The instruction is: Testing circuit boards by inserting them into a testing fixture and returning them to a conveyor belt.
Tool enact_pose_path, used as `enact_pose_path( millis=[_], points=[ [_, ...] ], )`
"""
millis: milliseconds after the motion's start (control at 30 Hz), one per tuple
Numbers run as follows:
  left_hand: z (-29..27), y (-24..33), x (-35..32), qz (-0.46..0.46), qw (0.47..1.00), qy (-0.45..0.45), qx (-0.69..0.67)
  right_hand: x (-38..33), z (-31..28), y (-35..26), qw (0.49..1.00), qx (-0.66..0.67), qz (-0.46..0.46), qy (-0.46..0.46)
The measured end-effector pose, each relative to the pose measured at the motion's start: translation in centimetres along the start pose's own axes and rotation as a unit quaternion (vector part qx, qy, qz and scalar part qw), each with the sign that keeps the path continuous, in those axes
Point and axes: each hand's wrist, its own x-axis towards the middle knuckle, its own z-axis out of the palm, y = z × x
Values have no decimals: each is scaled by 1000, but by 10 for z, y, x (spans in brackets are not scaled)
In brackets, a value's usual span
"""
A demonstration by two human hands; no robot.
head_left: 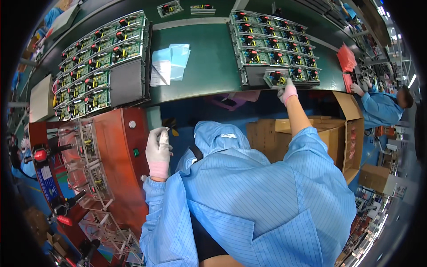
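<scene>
My right hand, in a white and pink glove, reaches to the near edge of the right-hand tray. Its fingers grip a circuit board in a metal frame, which sits tilted at the tray's front row. Similar boards with red-topped black parts and yellow pieces stand in rows on this tray, whose grey bottom shows left of the held board. My left hand, gloved too, hangs beside the red cabinet with nothing in it and its fingers loosely extended.
A second tray of boards stands on the green bench at left, near blue and white sheets. Clear test fixtures with red-tipped clamp levers line the cabinet. Cardboard boxes stand below the bench. Another person works at far right.
</scene>
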Motion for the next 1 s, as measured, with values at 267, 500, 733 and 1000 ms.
enact_pose_path(
  millis=[267, 500, 733, 1000],
  points=[
    [15, 0, 22, -66, 997, -38, -8, 20, -1, 27, 905, -16, -424, 16],
    [16, 9, 43, -81, 997, 8, -5, -4, 92, 107, 527, -427, -735, 2],
    [18, 21, 64, -66, 992, 103, -41, 50, 258, 167, 670, -511, -503, -193],
    [23, 15, 67, -139, 960, 231, -81, 160, 407, 136, 860, -427, -267, -79]
  ],
)
